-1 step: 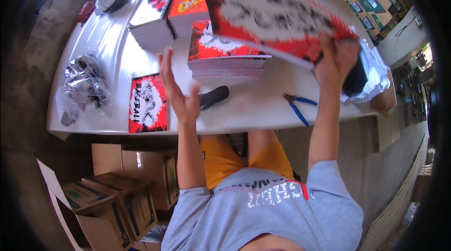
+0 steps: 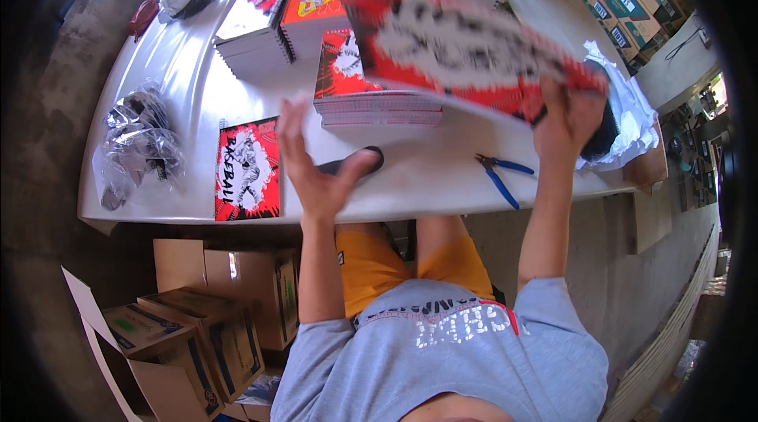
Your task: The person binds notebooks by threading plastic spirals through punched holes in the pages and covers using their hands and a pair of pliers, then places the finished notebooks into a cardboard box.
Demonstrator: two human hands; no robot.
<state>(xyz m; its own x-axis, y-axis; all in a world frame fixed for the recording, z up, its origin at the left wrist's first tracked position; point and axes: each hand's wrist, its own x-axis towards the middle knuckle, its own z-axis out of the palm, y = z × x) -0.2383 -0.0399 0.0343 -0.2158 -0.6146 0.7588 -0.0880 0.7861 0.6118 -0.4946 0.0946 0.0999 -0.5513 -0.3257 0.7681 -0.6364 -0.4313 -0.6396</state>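
A red, white and black notebook [image 2: 450, 43], blurred by motion, is gripped near its lower right corner by my right hand [image 2: 570, 114]. It is held tilted above the table and covers part of a stack of similar notebooks [image 2: 379, 110]. My left hand [image 2: 316, 165] is raised over the front of the table with fingers apart and holds nothing. Behind its thumb lies a dark, rounded, elongated object [image 2: 367, 160], partly hidden. A single red notebook [image 2: 248, 171] lies flat left of that hand. Blue-handled cutting pliers [image 2: 502, 177] rest near my right forearm.
Spiral-bound stacks stand farther back, including an orange-covered one [image 2: 320, 0] and a white-sided one [image 2: 253, 35]. Clear plastic bags [image 2: 146, 142] lie at the left. Crumpled white wrapping [image 2: 632, 118] is at the right edge. Cardboard boxes [image 2: 201, 335] stand below the table's left front.
The held notebook has come down slightly, uncovering stacks at the back. My left hand has shifted a little right and lower, its thumb now across the dark object.
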